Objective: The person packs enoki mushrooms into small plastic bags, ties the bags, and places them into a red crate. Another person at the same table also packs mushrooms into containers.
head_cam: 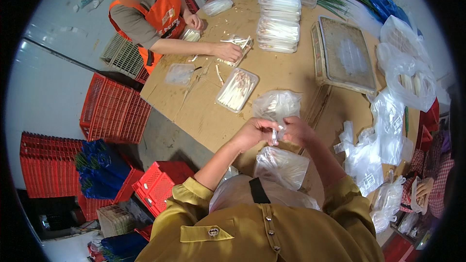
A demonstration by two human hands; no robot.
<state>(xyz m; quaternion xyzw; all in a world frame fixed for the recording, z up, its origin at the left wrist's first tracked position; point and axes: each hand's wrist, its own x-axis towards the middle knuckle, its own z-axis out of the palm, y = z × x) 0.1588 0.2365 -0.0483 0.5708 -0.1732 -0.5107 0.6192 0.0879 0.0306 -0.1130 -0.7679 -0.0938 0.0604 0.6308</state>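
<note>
A clear plastic bag [277,103] with pale contents lies on the cardboard-covered table before me. My left hand [257,131] pinches its gathered neck from one side. My right hand [297,131] grips the same twisted plastic, and the two hands almost meet. Nearer my body rests another clear bag [281,165], wrapped around pale vegetable stalks. Beyond my left hand, an open clear plastic tray [237,90] is full of white stalks with pinkish ends.
A co-worker's hand [230,51] touches stalks in another tray across the table [204,112]. Filled trays [278,32] stand stacked at the back, left of a platform scale [346,54]. Loose plastic bags [367,160] lie at right. Red crates [113,109] stand on the floor at left.
</note>
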